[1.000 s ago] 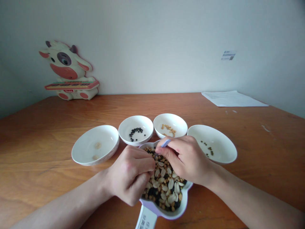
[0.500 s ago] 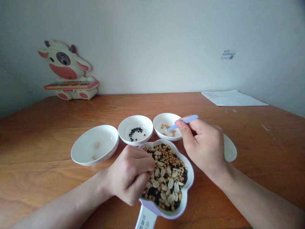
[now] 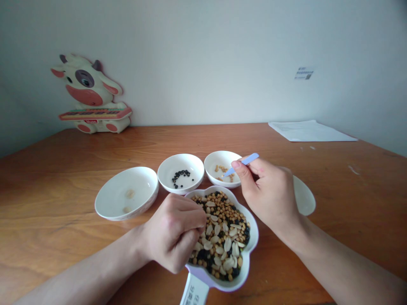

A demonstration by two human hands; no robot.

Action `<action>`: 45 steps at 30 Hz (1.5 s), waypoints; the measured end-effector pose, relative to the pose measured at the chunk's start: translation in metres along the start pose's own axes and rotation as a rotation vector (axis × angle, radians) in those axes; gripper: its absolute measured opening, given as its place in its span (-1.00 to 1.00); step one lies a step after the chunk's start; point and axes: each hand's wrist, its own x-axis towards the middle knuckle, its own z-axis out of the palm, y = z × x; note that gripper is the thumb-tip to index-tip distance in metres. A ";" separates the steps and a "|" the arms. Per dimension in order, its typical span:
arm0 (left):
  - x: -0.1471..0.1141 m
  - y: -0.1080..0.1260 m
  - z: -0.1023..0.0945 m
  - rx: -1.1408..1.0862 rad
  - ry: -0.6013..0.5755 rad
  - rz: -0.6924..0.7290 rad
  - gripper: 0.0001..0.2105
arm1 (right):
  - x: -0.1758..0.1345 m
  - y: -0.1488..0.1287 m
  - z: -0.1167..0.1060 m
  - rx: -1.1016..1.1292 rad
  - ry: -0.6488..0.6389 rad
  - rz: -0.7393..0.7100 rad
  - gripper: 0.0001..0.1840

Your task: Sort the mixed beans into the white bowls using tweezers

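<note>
Pale blue tweezers (image 3: pixel 251 159) are pinched in my right hand (image 3: pixel 270 186), with their tips over a small white bowl (image 3: pixel 212 160) of yellow beans (image 3: pixel 218 168). My left hand (image 3: pixel 178 228) is closed in a fist at the left edge of a white and purple flower-shaped dish (image 3: pixel 253 237), covering part of it. Whatever those fingers hold, if anything, is hidden. Mixed in the dish are peanut halves (image 3: pixel 227 244), yellow beans and dark beans. Black beans (image 3: pixel 180 173) lie in the middle bowl (image 3: pixel 165 167).
A larger white bowl (image 3: pixel 110 190) at left holds a few pale pieces. Another white dish (image 3: pixel 305 197) is partly behind my right hand. At the back stand a cow toy piano (image 3: pixel 92 97) and papers (image 3: pixel 311 130). The dish's labelled handle (image 3: pixel 194 288) points toward me.
My right hand has shifted slightly left, and the tweezers' tips have dipped a little over the bean bowl. My left hand and the dishes have stayed put.
</note>
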 end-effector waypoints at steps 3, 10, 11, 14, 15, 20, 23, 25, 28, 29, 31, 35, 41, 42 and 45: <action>0.000 0.000 0.000 0.000 -0.005 -0.001 -0.79 | 0.000 0.000 0.000 -0.004 -0.005 0.008 -0.55; -0.001 -0.001 0.000 -0.011 0.005 0.004 -0.81 | -0.001 0.000 0.000 -0.001 -0.016 0.024 -0.54; -0.001 -0.001 0.000 -0.012 0.006 0.006 -0.81 | -0.001 0.000 0.000 -0.008 -0.016 0.023 -0.54; -0.001 -0.001 0.001 -0.012 0.007 0.005 -0.80 | -0.002 0.000 0.000 -0.020 -0.026 0.019 -0.56; -0.001 -0.001 0.001 -0.012 0.006 0.003 -0.80 | -0.002 0.001 0.000 -0.022 -0.030 0.019 -0.56; -0.001 -0.001 0.001 -0.018 0.007 0.005 -0.81 | -0.002 0.001 -0.001 -0.017 -0.012 0.014 -0.55; -0.001 -0.001 0.001 -0.023 0.009 0.010 -0.82 | -0.002 -0.003 -0.004 0.072 -0.009 -0.053 -0.59; -0.001 -0.001 0.000 -0.024 0.011 0.008 -0.82 | -0.002 -0.007 -0.006 0.193 -0.064 -0.132 -0.69; -0.001 0.000 0.000 -0.014 0.009 0.003 -0.82 | -0.004 -0.011 -0.005 0.396 -0.235 -0.258 -0.79; -0.001 0.000 0.000 -0.009 0.008 0.001 -0.82 | -0.005 -0.012 -0.004 0.438 -0.305 -0.282 -0.80; -0.002 0.000 0.000 -0.003 0.008 -0.004 -0.82 | -0.008 -0.013 -0.001 0.479 -0.432 -0.287 -0.78; -0.002 0.000 0.000 -0.009 0.013 -0.007 -0.82 | -0.010 -0.012 0.003 0.480 -0.479 -0.245 -0.75; -0.002 0.000 0.001 -0.009 0.003 -0.012 -0.81 | -0.008 -0.011 0.001 0.378 -0.354 -0.209 -0.72; -0.002 0.000 0.001 -0.009 0.004 -0.011 -0.81 | -0.008 -0.011 0.001 0.361 -0.349 -0.198 -0.72; -0.002 0.001 0.000 -0.011 0.002 -0.010 -0.81 | -0.009 -0.009 0.003 0.322 -0.391 -0.148 -0.69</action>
